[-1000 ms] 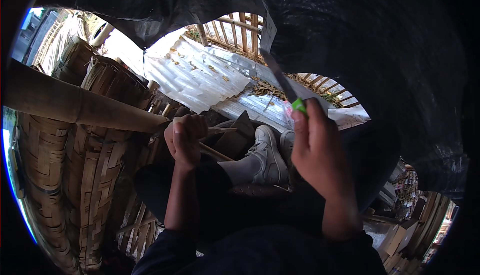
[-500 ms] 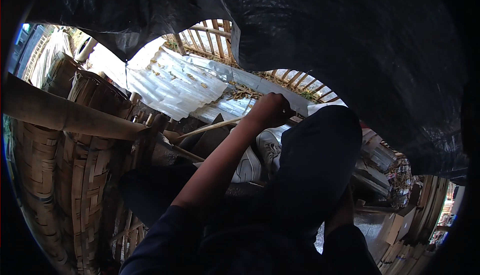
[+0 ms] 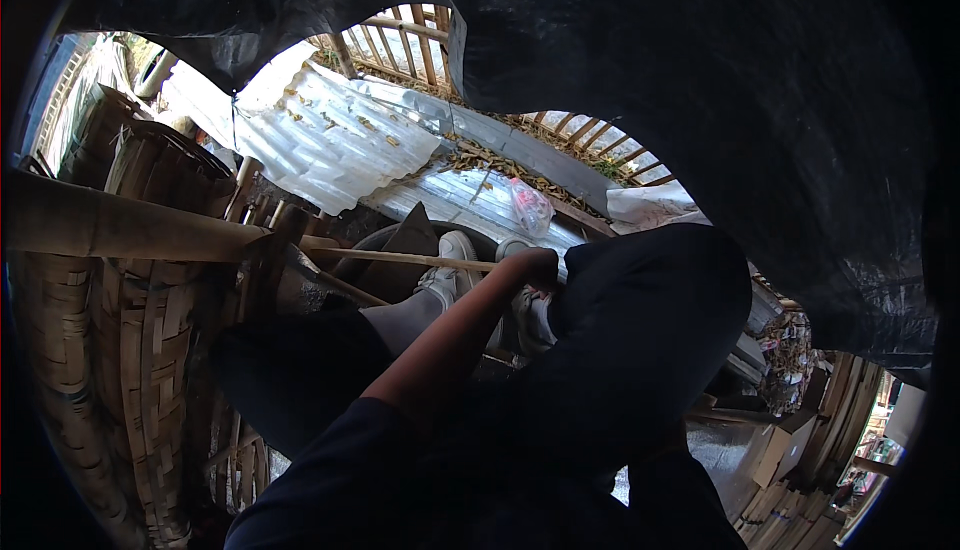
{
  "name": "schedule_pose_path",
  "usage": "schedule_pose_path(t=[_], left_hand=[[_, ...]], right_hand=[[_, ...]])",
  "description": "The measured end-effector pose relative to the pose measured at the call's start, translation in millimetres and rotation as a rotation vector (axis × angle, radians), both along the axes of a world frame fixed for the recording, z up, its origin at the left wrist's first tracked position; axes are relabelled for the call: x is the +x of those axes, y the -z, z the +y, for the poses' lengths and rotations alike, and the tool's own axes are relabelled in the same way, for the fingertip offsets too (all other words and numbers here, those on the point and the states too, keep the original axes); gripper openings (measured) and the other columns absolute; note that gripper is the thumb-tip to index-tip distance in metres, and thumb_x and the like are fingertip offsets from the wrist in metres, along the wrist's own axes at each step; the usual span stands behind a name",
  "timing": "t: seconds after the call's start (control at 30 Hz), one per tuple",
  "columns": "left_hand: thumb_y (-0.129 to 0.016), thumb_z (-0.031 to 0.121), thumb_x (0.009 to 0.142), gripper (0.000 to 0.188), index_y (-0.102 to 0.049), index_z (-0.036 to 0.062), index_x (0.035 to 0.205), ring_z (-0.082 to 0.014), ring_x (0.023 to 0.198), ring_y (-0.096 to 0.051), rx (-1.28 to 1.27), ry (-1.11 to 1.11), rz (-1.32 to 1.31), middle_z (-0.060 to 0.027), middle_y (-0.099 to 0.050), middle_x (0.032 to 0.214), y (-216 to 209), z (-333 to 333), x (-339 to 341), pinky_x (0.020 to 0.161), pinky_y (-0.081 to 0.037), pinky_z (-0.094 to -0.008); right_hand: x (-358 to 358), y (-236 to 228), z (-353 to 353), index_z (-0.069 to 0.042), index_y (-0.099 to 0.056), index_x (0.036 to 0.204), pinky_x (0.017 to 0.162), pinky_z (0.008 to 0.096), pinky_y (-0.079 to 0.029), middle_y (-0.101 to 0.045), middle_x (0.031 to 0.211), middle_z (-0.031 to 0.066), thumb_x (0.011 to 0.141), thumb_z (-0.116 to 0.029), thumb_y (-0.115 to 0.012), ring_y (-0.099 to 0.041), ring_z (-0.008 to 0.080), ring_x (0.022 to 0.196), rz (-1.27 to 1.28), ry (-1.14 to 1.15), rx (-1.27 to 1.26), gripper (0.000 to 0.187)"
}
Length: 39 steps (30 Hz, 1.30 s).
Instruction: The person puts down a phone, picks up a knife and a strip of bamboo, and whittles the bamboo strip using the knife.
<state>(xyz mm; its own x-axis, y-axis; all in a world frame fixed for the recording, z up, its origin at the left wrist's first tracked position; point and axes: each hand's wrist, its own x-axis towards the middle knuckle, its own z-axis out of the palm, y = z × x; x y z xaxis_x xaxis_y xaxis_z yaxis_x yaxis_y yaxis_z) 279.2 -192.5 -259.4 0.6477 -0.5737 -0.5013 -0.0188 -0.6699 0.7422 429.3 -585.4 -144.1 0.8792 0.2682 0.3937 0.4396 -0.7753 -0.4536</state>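
My left hand (image 3: 538, 270) is closed, its arm reaching across from the lower left to beside my raised right knee (image 3: 660, 300). A thin, pale wooden stick (image 3: 400, 257) runs from the left, passes behind my forearm and lines up with that fist, which appears to grip it; the fingers are mostly hidden. The stick's far left end lies by a thicker piece of wood. Light-coloured shoes (image 3: 455, 260) show just beyond my forearm. Of my right arm only the dark sleeve (image 3: 675, 480) shows low down; the right hand is hidden behind my leg.
Woven bamboo baskets (image 3: 150, 350) and a thick bamboo pole (image 3: 130, 225) stand at the left. Beyond my feet lie corrugated sheets (image 3: 330, 135) and a clear plastic bag (image 3: 530, 207). Black plastic sheeting (image 3: 700, 60) hangs overhead. A cardboard box (image 3: 785, 450) sits at lower right.
My left hand has come down nearer to my shoes, and the stick has swung with it to lie almost level. The plastic bag has come into sight, and the view has shifted slightly.
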Motion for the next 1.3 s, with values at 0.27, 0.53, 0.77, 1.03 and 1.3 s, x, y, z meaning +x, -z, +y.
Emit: schedule_pose_path(t=[0.27,0.53,0.77,1.03,1.3], left_hand=[[-0.069,0.023,0.069,0.023,-0.071,0.0023,0.079,-0.0212,0.066,-0.066,0.109,-0.037,0.017,-0.0111,-0.069,0.073,29,-9,-11,0.061,-0.051,-0.0348],[-0.075,0.025,0.064,0.029,-0.069,0.0012,0.081,-0.0301,0.072,-0.066,-0.213,0.099,-0.294,-0.0167,-0.068,0.08,-66,23,7,0.065,-0.051,-0.0399],[-0.058,0.012,0.076,0.016,-0.068,0.0097,0.088,-0.0312,0.076,-0.065,0.145,-0.098,-0.47,-0.0144,-0.067,0.081,-32,19,-9,0.069,-0.053,-0.0392],[-0.059,0.006,0.084,0.012,-0.066,0.0035,0.094,-0.0195,0.068,-0.064,-0.384,-0.872,-0.69,-0.0125,-0.066,0.08,-204,91,-49,0.062,-0.049,-0.0313],[-0.049,0.035,0.093,0.041,-0.063,-0.0031,0.085,-0.0033,0.046,-0.031,-0.65,-1.152,-0.742,0.0042,-0.039,0.051,-296,164,-148,0.047,-0.02,-0.0225]], right_hand=[[-4,0,9,-0.009,-0.058,0.072,0.054,0.0302,-0.039,-0.05,0.065,-0.0025,0.088,-0.029,-0.063,-0.048,0.0074,0.059,0.125,0.072,0.142,0.026],[-25,-1,-3,-0.008,-0.058,0.073,0.054,0.0305,-0.039,-0.05,0.065,-0.0026,0.088,-0.029,-0.063,-0.047,0.0075,0.059,0.26,0.182,0.268,0.026],[-25,-8,18,-0.008,-0.059,0.074,0.055,0.0308,-0.039,-0.049,0.066,-0.0027,0.088,-0.029,-0.062,-0.047,0.0075,0.06,0.362,0.216,0.414,0.026],[-46,-24,18,-0.008,-0.059,0.075,0.056,0.0311,-0.039,-0.049,0.066,-0.0028,0.089,-0.029,-0.062,-0.047,0.0076,0.061,0.491,0.308,0.542,0.025],[-100,-196,150,-0.002,-0.06,0.086,0.053,0.0254,-0.038,-0.053,0.068,-0.0013,0.091,-0.027,-0.06,-0.047,0.0093,0.055,0.337,0.368,0.348,0.025]])
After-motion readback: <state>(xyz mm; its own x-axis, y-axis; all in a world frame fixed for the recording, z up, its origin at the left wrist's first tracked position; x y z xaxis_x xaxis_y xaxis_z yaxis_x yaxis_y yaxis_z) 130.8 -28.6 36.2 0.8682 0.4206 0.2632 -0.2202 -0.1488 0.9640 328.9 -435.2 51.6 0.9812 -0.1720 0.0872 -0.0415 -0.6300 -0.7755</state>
